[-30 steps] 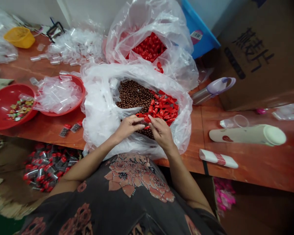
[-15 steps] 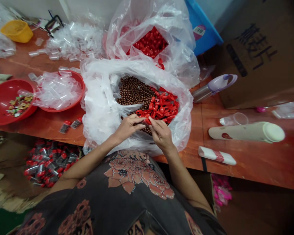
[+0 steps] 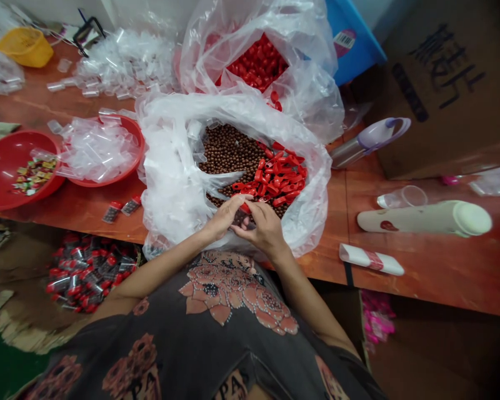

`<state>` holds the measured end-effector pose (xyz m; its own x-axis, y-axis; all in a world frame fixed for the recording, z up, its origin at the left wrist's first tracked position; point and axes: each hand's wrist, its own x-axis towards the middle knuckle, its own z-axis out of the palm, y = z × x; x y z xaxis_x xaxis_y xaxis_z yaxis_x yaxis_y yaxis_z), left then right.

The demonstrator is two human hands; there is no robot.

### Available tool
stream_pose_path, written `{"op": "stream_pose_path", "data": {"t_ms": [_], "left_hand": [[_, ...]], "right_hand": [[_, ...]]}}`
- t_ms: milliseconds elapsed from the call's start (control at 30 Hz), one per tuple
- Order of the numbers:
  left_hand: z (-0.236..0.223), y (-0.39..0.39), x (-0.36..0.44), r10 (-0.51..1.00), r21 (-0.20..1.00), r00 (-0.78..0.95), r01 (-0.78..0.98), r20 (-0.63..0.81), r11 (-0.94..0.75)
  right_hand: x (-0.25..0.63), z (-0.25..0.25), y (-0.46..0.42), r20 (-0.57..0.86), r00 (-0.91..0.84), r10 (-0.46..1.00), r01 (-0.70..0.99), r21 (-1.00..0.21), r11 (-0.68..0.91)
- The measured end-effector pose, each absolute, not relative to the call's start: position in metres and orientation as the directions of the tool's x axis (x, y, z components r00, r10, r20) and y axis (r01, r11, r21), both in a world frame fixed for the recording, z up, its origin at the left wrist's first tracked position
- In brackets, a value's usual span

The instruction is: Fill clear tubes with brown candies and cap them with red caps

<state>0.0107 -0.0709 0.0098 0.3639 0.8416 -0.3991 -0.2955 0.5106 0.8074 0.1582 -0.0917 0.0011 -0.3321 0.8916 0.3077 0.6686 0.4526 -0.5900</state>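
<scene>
The left hand (image 3: 223,218) and right hand (image 3: 264,223) meet above the mouth of a clear plastic bag (image 3: 170,189). Their fingertips (image 3: 250,206) clench a small red plastic piece (image 3: 244,208) between them, so neither hand is open. The piece sits just above the bag's contents: brown beads (image 3: 229,153) at 11 o'clock and a heap of red plastic tags (image 3: 277,178) at 1 o'clock. A second plastic bag (image 3: 312,105) of red pieces stands at 12 o'clock. At 9 o'clock, on an orange wooden table (image 3: 79,214), a red basin (image 3: 8,166) holds multicoloured packets (image 3: 34,175), and a second red basin (image 3: 135,150) holds small clear bags (image 3: 100,150). A white cylinder (image 3: 425,218) lies at 3 o'clock, a cardboard box (image 3: 437,94) stands at 2 o'clock, and red-capped tubes (image 3: 87,272) lie below the table edge at 8 o'clock.
</scene>
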Motion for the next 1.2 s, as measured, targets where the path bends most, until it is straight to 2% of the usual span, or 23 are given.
{"op": "stream_pose_path", "data": {"t_ms": [133,200,267,333,500,567,600,667,733,800,867,933,1067,1133,1200], "left_hand": [[0.013,-0.067,0.003,0.864,0.816,0.268,-0.297,-0.427,0.495],[0.016,-0.064,-0.004,0.881,0.842,0.226,-0.271,-0.416,0.467],[0.017,-0.061,-0.010,0.893,0.868,0.220,-0.234,-0.392,0.438],[0.017,-0.061,-0.013,0.898,0.886,0.234,-0.201,-0.372,0.419],[0.014,-0.065,-0.014,0.879,0.891,0.278,-0.129,-0.388,0.434],[0.014,-0.067,-0.014,0.869,0.893,0.296,-0.096,-0.396,0.440],[0.014,-0.068,-0.014,0.867,0.894,0.301,-0.083,-0.398,0.440],[0.013,-0.069,-0.014,0.865,0.898,0.306,-0.063,-0.398,0.435],[0.012,-0.070,-0.014,0.866,0.903,0.307,-0.045,-0.395,0.427],[0.010,-0.071,-0.013,0.861,0.906,0.321,-0.023,-0.393,0.422],[0.009,-0.072,-0.010,0.857,0.913,0.342,0.002,-0.385,0.409],[0.008,-0.075,-0.007,0.861,0.924,0.352,0.029,-0.366,0.381],[0.009,-0.080,-0.003,0.886,0.943,0.331,0.045,-0.326,0.330],[0.012,-0.080,-0.001,0.886,0.942,0.335,0.015,-0.320,0.334],[0.016,-0.080,0.000,0.881,0.927,0.340,-0.061,-0.330,0.371]], "right_hand": [[0.179,-0.004,-0.090,0.168,-0.320,0.932,0.574,-0.749,0.332],[0.192,-0.011,-0.088,0.102,-0.254,0.962,0.613,-0.752,0.242],[0.199,-0.020,-0.086,0.070,-0.257,0.964,0.727,-0.643,0.241],[0.200,-0.026,-0.085,0.052,-0.333,0.942,0.809,-0.497,0.313],[0.189,-0.026,-0.082,0.004,-0.437,0.900,0.873,-0.240,0.425],[0.188,-0.022,-0.080,-0.024,-0.454,0.891,0.876,-0.193,0.442],[0.188,-0.021,-0.079,-0.033,-0.458,0.888,0.873,-0.202,0.443],[0.190,-0.017,-0.079,0.000,-0.421,0.907,0.867,-0.294,0.403],[0.191,-0.012,-0.081,0.126,-0.276,0.953,0.825,-0.478,0.302],[0.186,-0.003,-0.086,0.246,-0.078,0.966,0.685,-0.691,0.231],[0.177,0.006,-0.091,0.289,0.011,0.957,0.520,-0.819,0.241],[0.166,0.014,-0.095,0.299,-0.035,0.954,0.450,-0.847,0.282],[0.154,0.017,-0.098,0.315,-0.195,0.929,0.494,-0.787,0.371],[0.156,0.014,-0.098,0.314,-0.295,0.902,0.518,-0.741,0.427],[0.161,0.009,-0.099,0.296,-0.306,0.905,0.514,-0.748,0.419]]}}
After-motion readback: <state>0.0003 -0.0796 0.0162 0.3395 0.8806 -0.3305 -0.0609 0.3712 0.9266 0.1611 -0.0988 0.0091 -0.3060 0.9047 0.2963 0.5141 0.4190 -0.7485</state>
